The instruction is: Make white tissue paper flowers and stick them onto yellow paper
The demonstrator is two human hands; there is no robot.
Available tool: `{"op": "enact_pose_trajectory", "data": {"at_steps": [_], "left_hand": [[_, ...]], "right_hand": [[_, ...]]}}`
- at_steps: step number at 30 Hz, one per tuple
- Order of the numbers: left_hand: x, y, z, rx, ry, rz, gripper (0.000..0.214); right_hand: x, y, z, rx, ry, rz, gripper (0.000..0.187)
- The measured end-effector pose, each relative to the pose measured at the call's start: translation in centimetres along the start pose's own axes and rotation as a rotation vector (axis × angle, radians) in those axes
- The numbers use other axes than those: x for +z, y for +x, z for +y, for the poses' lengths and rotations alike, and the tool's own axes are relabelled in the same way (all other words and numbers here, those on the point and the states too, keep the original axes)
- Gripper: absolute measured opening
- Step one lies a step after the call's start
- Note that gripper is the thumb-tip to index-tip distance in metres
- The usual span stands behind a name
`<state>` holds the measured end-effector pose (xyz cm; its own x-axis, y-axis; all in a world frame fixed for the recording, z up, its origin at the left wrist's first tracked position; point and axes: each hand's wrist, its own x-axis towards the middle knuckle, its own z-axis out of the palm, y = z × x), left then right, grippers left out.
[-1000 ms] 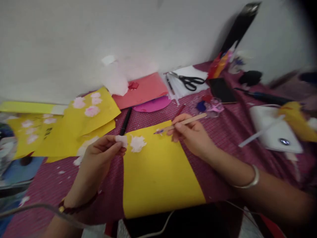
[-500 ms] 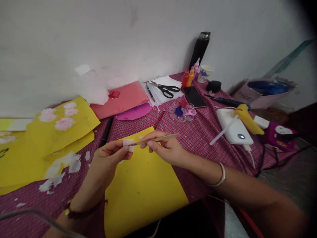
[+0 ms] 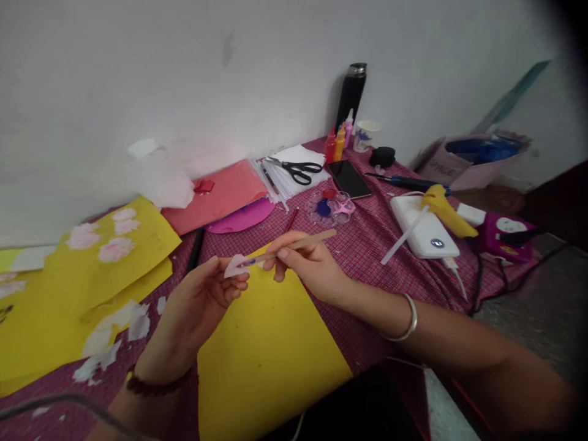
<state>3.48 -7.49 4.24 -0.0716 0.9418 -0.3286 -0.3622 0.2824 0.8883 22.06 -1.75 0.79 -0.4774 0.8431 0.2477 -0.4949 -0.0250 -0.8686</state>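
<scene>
My left hand [image 3: 197, 303] is turned partly palm up, fingers curled. At its fingertips it holds a small piece of thin whitish-pink paper [image 3: 234, 266]. My right hand [image 3: 316, 266] pinches a paintbrush [image 3: 307, 241] with a light wooden handle and a bluish stain near the tip. The brush tip meets the paper piece. Both hands are over a yellow sheet [image 3: 271, 355] near the table's front. Past the right hand sits a clear flower-shaped palette [image 3: 316, 211] with red and blue paint in its wells.
Yellow sheets with pink paper blossoms [image 3: 117, 250] and torn white scraps [image 3: 110, 331] lie left. Behind are a red folder [image 3: 225, 193], black scissors [image 3: 301, 168], a phone [image 3: 349, 179], paint bottles [image 3: 339, 144], and a black flask [image 3: 351, 95]. A power bank [image 3: 425, 233] and yellow glue gun [image 3: 448, 211] lie right.
The left hand has rolled more palm up, and the paper piece now shows as one slanted flap. The brush is still against it. The view has shifted slightly.
</scene>
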Motion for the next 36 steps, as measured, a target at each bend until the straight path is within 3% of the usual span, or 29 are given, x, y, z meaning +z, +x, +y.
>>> {"op": "enact_pose_trajectory", "data": {"at_steps": [3,7,11,14,17,19,23,26,29,32,36], "left_hand": [[1.3,0.6,0.7,0.032,0.017,0.009,0.015],[3.2,1.2,0.7,0.205,0.115,0.020,0.009],[4.2,1.2,0.1,0.482,0.365,0.079,0.009],[4.3,0.9,-0.3,0.777,0.728,0.173,0.017],[4.1,1.0,-0.3,0.972,0.993,0.137,0.019],[3.8,1.4,-0.2,0.909,0.933,0.132,0.016],[3.7,2.3,0.0,0.611,0.615,0.162,0.010],[4.1,2.2,0.0,0.517,0.604,0.107,0.010],[3.8,2.1,0.3,0.457,0.730,-0.025,0.026],[2.0,3.0,1.1,0.401,0.912,-0.201,0.049],[-1.0,5.3,1.2,0.484,1.370,-0.288,0.036]], "right_hand": [[-0.4,0.5,-0.5,0.021,0.135,0.033,0.016],[-0.9,0.8,-1.2,0.059,0.214,0.085,0.024],[-1.3,0.9,-1.4,0.062,0.155,0.118,0.031],[-1.5,1.0,-1.3,0.075,0.132,0.167,0.034],[-1.6,1.0,-1.4,0.141,0.216,0.208,0.030],[-1.5,0.9,-1.6,0.182,0.305,0.181,0.020],[-1.4,1.0,-1.7,0.201,0.377,0.097,0.015],[-1.6,1.3,-1.0,0.252,0.334,0.169,0.014],[-2.1,1.5,-0.2,0.358,0.337,0.236,0.025],[-2.8,1.9,0.4,0.459,0.358,0.247,0.028],[-3.7,2.5,1.0,0.429,0.185,0.269,0.026]]}}
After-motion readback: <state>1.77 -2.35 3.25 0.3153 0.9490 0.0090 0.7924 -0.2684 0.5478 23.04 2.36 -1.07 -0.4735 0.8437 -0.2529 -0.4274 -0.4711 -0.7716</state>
